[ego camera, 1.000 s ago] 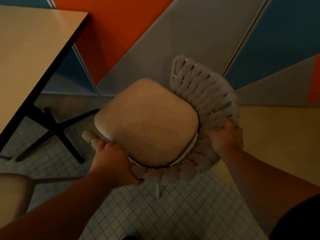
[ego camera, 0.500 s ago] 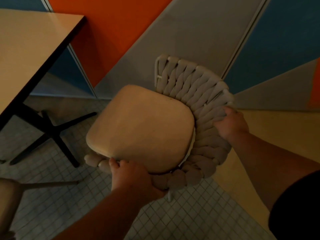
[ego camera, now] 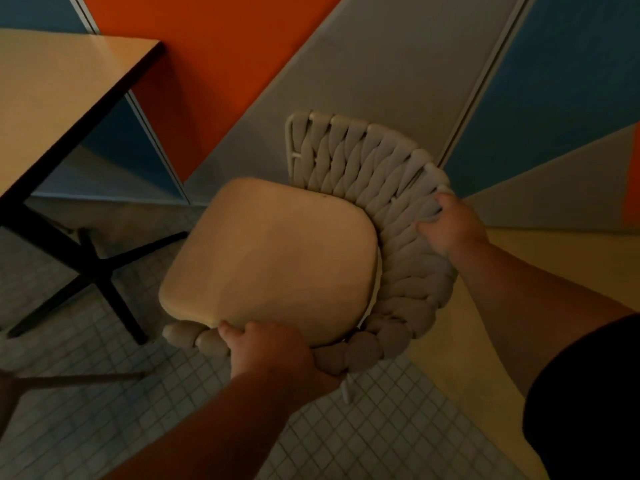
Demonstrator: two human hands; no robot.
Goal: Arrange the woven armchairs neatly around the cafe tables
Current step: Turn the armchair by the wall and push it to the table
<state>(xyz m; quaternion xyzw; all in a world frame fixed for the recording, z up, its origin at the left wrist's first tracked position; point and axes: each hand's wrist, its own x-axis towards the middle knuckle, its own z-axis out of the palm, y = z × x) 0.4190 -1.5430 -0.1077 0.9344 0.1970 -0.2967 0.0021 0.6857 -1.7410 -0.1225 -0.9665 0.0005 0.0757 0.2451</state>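
A woven armchair with thick grey braided rope on its back and arms and a tan seat cushion fills the middle of the view, seen from above. My left hand grips the near armrest, fingers curled over the rope beside the cushion's front edge. My right hand grips the woven backrest on the right side. The seat's open front faces left, toward the cafe table at the upper left.
The table has a light top, a dark edge and a black cross-shaped base on the small-tiled floor. A painted wall of orange, grey and blue panels stands close behind the chair. Part of another chair's leg shows at the lower left.
The armchair has turned in my hands, its backrest swinging toward the wall and its open front toward the table. My left hand slid along the near armrest; my right moved up the backrest.
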